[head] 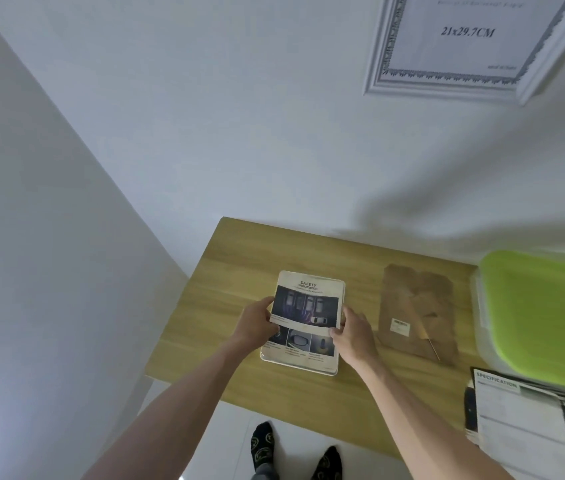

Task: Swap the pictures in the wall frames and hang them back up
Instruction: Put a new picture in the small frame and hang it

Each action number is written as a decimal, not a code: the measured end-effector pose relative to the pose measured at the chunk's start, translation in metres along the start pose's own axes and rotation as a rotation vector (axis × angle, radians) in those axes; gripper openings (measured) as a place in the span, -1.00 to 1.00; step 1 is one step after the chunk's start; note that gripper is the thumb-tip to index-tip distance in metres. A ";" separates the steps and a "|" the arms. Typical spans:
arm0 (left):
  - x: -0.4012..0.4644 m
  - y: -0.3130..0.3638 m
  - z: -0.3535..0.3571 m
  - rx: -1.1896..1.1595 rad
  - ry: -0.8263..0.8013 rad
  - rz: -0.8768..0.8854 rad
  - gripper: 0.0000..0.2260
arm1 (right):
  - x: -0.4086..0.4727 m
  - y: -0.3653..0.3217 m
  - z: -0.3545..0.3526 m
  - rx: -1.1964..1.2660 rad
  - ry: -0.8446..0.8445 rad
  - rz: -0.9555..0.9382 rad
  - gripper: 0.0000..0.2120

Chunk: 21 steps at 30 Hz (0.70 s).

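Glossy "SAFETY" print (303,320) lies on a white frame (332,371) on the wood-grain tabletop (236,271). Left hand (257,322) and right hand (355,332) pinch its side edges, grips clamped on the sheet. Brown fibreboard backing (416,306) lies alongside.

Both hands on "SAFETY" picture (305,313) over white frame (300,362) on wood table (239,271): left hand (257,322) at left edge, right hand (354,332) at right. Brown backing board (416,306) beside it; 2nd frame (475,46) on wall w/ "21x29.7CM" sheet.

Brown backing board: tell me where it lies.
The brown backing board lies flat on the wooden table, right of the SAFETY picture and left of the green-lidded box.
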<state>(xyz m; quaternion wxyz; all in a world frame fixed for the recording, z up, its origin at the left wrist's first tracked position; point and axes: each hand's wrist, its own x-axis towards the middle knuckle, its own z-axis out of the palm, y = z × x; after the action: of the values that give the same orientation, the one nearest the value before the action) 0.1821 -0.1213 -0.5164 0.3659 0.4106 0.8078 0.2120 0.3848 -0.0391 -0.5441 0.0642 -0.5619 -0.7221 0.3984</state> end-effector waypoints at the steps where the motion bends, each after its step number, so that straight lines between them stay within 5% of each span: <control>1: 0.001 -0.003 0.003 0.052 -0.011 0.016 -0.47 | -0.001 0.000 0.003 -0.048 -0.003 -0.012 -0.62; 5: 0.005 -0.011 0.012 0.279 -0.025 0.050 -0.73 | -0.002 0.000 0.010 -0.191 0.006 -0.006 -0.57; 21: 0.028 -0.030 0.009 0.349 -0.106 0.168 -0.71 | 0.000 -0.004 0.022 -0.234 0.020 0.066 -0.39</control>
<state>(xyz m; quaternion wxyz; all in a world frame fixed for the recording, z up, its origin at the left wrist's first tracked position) 0.1621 -0.1150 -0.5533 0.3122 0.5441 0.7750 0.0766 0.3698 -0.0508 -0.5565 -0.0077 -0.5931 -0.7441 0.3075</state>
